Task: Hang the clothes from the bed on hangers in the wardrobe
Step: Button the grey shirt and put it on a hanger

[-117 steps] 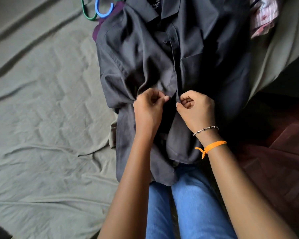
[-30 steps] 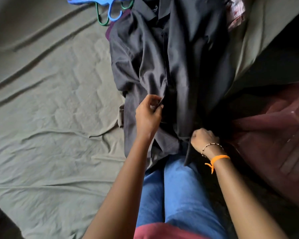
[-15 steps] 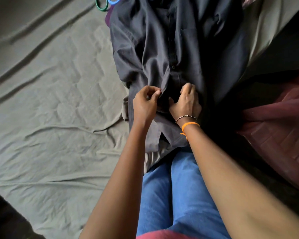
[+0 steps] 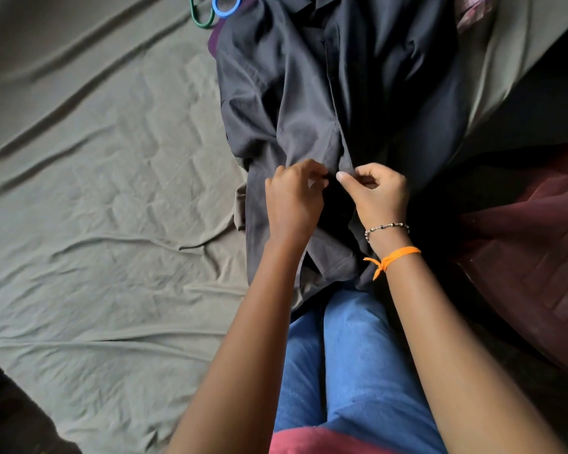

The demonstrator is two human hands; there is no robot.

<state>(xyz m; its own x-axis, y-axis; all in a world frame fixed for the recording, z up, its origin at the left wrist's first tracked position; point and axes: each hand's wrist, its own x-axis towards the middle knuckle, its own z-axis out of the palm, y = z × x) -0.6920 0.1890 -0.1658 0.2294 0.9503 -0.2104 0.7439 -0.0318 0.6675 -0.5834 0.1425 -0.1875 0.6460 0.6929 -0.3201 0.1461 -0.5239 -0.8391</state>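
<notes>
A dark grey button-up shirt (image 4: 305, 93) lies front-up on the olive bed sheet (image 4: 95, 191), its hem hanging toward my knees. My left hand (image 4: 292, 201) pinches the left edge of the shirt's front opening low down. My right hand (image 4: 377, 194), with a bead bracelet and an orange thread at the wrist, pinches the right edge just beside it. The fingertips of both hands nearly meet over the placket. A blue hanger hook (image 4: 225, 4) and a green hanger hook (image 4: 202, 18) show at the top edge, left of the collar.
A purple garment edge (image 4: 214, 40) peeks from under the shirt's shoulder. A pink patterned cloth (image 4: 471, 11) lies at the top right. The bed's edge drops off at the right, with a dark reddish floor (image 4: 538, 257) below. My blue jeans (image 4: 351, 355) fill the lower middle.
My right hand has lifted off the shirt front and now pinches the placket edge facing my left hand. The view has shifted slightly, so a little more of the hanger hooks shows.
</notes>
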